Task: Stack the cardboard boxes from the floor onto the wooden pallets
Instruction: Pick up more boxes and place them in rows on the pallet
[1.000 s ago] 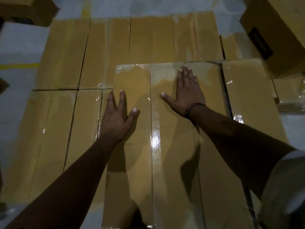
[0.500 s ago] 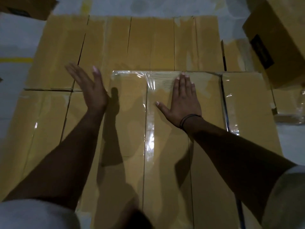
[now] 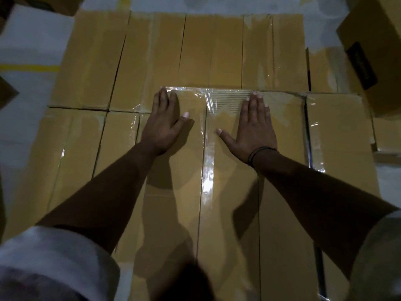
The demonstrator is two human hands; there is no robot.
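Note:
A long taped cardboard box (image 3: 219,203) lies on top of a layer of stacked boxes, its far end near the middle of the view. My left hand (image 3: 165,124) lies flat on its left half, fingers straight and reaching the far edge. My right hand (image 3: 253,127) presses flat on its right half, thumb spread, a dark band on the wrist. Another box of the same height (image 3: 340,137) sits flush on its right. The lower layer of boxes (image 3: 195,53) spreads beyond and to the left. The pallet underneath is hidden.
A big brown box (image 3: 377,40) with a dark label stands at the upper right. More boxes poke in at the top left (image 3: 43,3) and left edge (image 3: 6,92). Grey floor with a yellow line (image 3: 30,68) lies to the left.
My left hand lifted off the box, swung out to the left, and now lies flat on the box again, farther forward. My right hand stayed pressed in place.

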